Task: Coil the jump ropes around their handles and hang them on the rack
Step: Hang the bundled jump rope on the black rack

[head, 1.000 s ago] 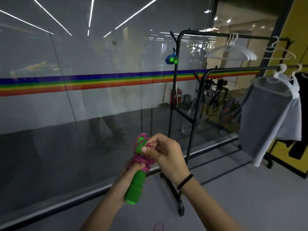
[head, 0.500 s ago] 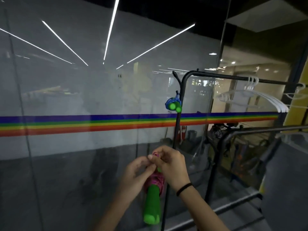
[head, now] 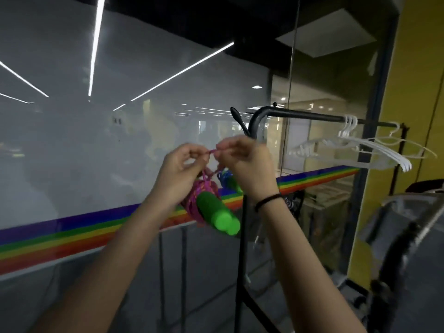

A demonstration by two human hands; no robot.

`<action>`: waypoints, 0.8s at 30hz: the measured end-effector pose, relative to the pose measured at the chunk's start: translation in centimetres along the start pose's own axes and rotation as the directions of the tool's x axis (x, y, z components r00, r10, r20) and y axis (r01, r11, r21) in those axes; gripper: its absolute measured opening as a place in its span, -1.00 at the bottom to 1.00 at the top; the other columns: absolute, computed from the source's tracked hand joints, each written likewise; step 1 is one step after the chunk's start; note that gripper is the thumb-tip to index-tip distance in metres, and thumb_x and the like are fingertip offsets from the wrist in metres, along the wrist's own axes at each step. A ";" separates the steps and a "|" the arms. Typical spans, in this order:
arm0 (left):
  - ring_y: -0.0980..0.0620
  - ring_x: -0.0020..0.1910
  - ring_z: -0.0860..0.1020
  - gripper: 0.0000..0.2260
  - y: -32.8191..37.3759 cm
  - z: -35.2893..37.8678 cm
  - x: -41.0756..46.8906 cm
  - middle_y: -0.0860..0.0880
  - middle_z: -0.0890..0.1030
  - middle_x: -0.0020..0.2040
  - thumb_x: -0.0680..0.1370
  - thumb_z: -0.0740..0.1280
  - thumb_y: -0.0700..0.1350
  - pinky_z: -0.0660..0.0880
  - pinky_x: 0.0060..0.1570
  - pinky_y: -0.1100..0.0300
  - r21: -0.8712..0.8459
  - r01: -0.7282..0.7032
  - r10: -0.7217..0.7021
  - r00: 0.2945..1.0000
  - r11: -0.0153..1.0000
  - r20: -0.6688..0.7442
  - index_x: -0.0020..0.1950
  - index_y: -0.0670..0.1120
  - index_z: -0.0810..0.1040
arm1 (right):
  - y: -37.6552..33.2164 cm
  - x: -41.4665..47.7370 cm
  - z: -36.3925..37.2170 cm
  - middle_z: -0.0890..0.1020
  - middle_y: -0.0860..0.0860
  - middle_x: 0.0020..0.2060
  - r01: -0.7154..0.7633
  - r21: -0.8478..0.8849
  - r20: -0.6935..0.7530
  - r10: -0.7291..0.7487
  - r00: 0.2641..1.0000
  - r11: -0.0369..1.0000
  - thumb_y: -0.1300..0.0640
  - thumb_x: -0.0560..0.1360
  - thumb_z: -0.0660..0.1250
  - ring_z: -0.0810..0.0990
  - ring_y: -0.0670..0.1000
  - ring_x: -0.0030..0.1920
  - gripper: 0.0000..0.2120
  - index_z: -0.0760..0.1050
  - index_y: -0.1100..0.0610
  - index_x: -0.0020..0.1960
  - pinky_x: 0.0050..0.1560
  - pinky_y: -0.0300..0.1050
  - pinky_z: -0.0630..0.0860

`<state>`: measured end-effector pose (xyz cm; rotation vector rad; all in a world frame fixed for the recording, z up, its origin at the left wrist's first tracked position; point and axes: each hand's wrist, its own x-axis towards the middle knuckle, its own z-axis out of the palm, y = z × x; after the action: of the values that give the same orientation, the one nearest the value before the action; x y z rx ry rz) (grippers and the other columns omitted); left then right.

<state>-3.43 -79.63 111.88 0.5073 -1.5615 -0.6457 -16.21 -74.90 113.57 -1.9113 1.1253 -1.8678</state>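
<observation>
A pink jump rope (head: 201, 193) is coiled around its green handles (head: 217, 213), and the bundle dangles below my hands. My left hand (head: 182, 168) and my right hand (head: 242, 162) each pinch the short pink loop stretched between them, just below and in front of the black rack's side hook (head: 236, 116). A second rope, blue with green handles (head: 228, 179), hangs on the rack post behind my right hand and is mostly hidden. The black rack (head: 300, 114) rises right behind my hands.
A glass wall with a rainbow stripe (head: 72, 234) runs behind the rack. White hangers (head: 360, 147) hang on the rack's top bar to the right. A second rack with a grey garment (head: 408, 227) stands at the lower right, beside a yellow wall (head: 408, 92).
Both hands have risen with the coiled pink rope towards the rack's hook. The bundle now hangs from a loop pulled between my fingers, and the view has tilted upward.
</observation>
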 end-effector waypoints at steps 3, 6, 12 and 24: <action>0.25 -0.41 0.56 -0.90 1.0 -1.3 5.5 0.00 0.54 -0.21 0.50 0.32 -0.30 0.51 -0.30 0.37 0.021 -0.081 0.081 0.997 0.996 0.012 -0.11 -0.11 0.54 | -1.2 5.5 1.1 0.64 0.09 -0.27 0.113 -0.127 -0.101 -0.126 0.987 0.986 0.31 0.40 0.38 0.64 0.04 -0.27 -0.83 0.52 0.05 -0.21 -0.17 -0.07 0.61; 0.25 -0.32 0.56 -0.84 2.1 -1.3 10.8 0.04 0.55 -0.20 0.49 0.35 -0.25 0.50 -0.22 0.34 0.053 -0.175 0.173 0.984 0.983 0.037 -0.19 0.01 0.54 | -2.5 9.5 1.2 0.63 0.01 -0.22 0.171 -0.297 -0.191 -0.234 0.953 0.939 0.26 0.43 0.36 0.63 -0.05 -0.20 -0.88 0.55 0.04 -0.16 -0.13 -0.24 0.60; 0.17 -0.35 0.56 -0.90 -0.1 1.0 14.3 0.01 0.58 -0.28 0.46 0.38 -0.26 0.54 -0.18 0.23 0.074 -0.088 0.065 0.962 0.993 0.266 -0.14 -0.06 0.59 | -0.9 11.2 0.0 0.62 0.00 -0.20 -0.037 -0.576 -0.315 -0.179 0.932 0.817 0.24 0.48 0.29 0.63 -0.02 -0.14 -0.87 0.62 0.17 -0.07 -0.09 -0.24 0.56; 0.18 -0.46 0.52 -0.88 -4.7 2.2 11.2 0.07 0.61 -0.36 0.45 0.39 -0.29 0.52 -0.29 0.28 0.009 -0.078 0.069 0.919 0.997 0.388 -0.03 -0.20 0.64 | 3.9 6.7 -0.8 0.67 0.11 -0.18 -0.084 -0.606 -0.290 -0.122 0.949 0.791 0.25 0.46 0.28 0.61 0.03 -0.19 -0.87 0.60 0.20 -0.08 -0.13 -0.08 0.59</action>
<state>-6.98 -90.34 117.00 0.3484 -1.9543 -0.6991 -19.10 -81.70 116.10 -1.9451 2.0393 -2.0355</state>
